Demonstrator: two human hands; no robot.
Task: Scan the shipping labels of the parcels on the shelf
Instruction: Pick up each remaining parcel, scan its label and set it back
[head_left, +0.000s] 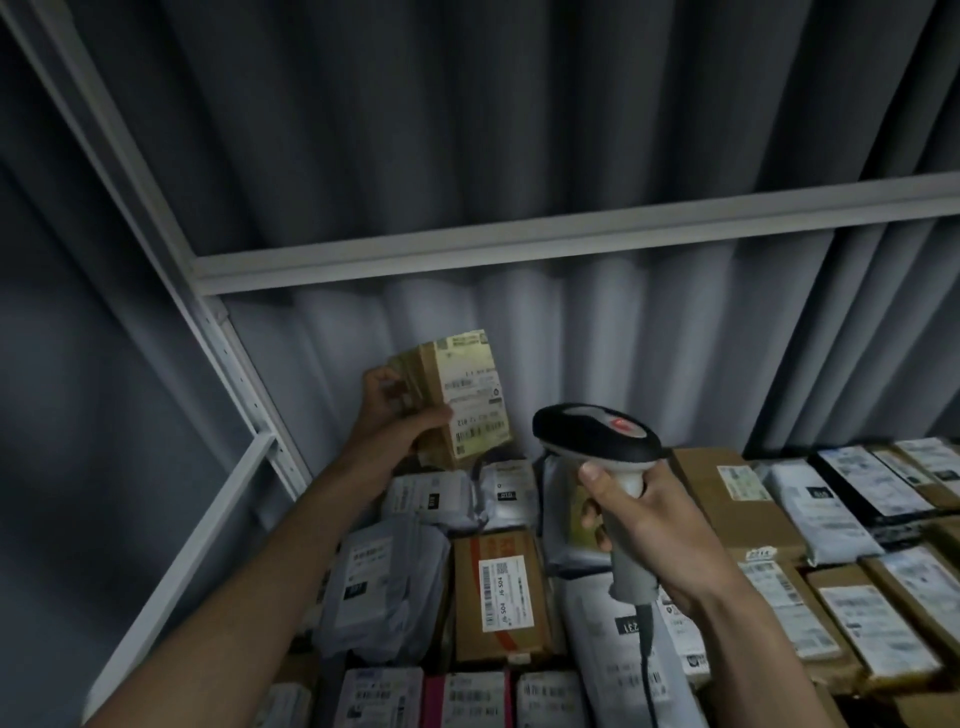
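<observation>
Nearest the lens, two bare forearms reach up from the bottom edge toward a shelf packed with parcels. On the left, the grey metal shelf frame (236, 364) slants up out of view. Just right of it, the left hand (387, 415) grips a small brown cardboard parcel (457, 400) lifted clear of the rows, its fingers curled round the left edge and the thumb pressed on the front. That parcel stands nearly upright, long axis running up and down with a slight lean, and its white shipping label (475, 400) faces right and toward the camera.

Below it lie grey plastic mailer bags (384, 587) and a flat brown box with a white label (501, 597), labels up.

Right of the raised parcel, and a little lower, the right hand (649, 530) is closed round the pale handle of a black and grey handheld barcode scanner (597, 431), thumb up the front of the grip; a black cable (647, 675) trails down from its base. The scanner's head sits near the label's lower barcode, apart from it, its nose pointing left, so reading the label seems to need only a small tilt of aim.

Further right, more labelled brown boxes and black mailers (852, 499) fill the shelf.
</observation>
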